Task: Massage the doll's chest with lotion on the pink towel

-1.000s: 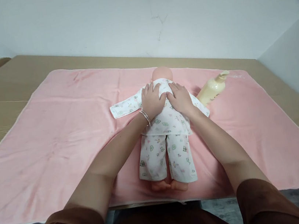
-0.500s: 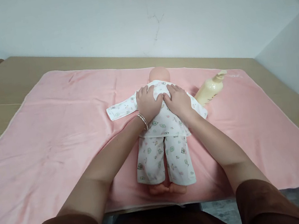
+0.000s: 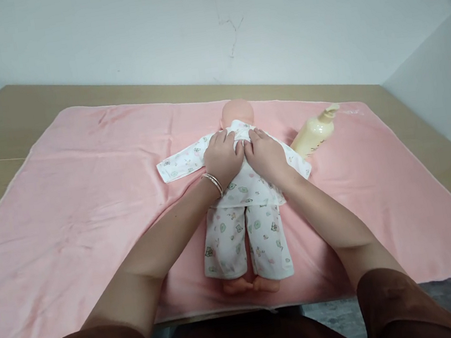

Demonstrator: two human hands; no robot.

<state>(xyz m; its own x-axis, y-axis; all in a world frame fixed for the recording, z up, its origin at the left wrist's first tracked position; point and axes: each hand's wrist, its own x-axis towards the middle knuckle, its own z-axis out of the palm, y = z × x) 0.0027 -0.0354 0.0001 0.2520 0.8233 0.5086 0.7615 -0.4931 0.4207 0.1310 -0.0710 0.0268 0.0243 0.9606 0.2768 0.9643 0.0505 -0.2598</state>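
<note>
A baby doll lies with the back of its head toward me, dressed in a white printed shirt and matching trousers. My left hand rests on the left half of its upper back, a bracelet at the wrist. On the right half lies my right hand. Both thumbs point inward, close together near the middle of the back. The fingers lie over the shirt, slightly bent, with the cloth wrinkled between them. The doll's bare feet stick out of the trouser legs.
A pink blanket covers much of the wooden table. Right of the doll, a pale yellow pump bottle lies tilted beside its sleeve. The white wall stands behind the table's far edge.
Both hands stay on the doll's upper back, but the fingers are more bent and closer together. The shirt has wrinkled up near the collar. The view has shifted slightly.
</note>
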